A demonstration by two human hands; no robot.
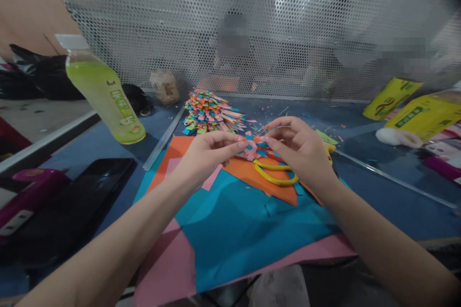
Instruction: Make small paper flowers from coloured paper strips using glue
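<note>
Between my two hands is a small flower-like paper cutout (251,147) in pink, orange and blue. My left hand (212,149) pinches its left edge, and my right hand (297,141) pinches its right side. Yellow-handled scissors (275,172) lie just below my right hand, partly hidden by it. Under them are orange paper (261,183) and a large blue sheet (230,220), with pink paper (167,264) beneath. Behind my hands rises a cone-shaped stack of multicoloured paper pieces (209,112).
A green drink bottle (104,91) leans at the left, near a dark phone (97,187) and a purple tool (32,196). Clear sticks (163,139) lie beside the paper. Yellow packages (421,115) are at the right. A perforated metal panel (180,19) closes off the back.
</note>
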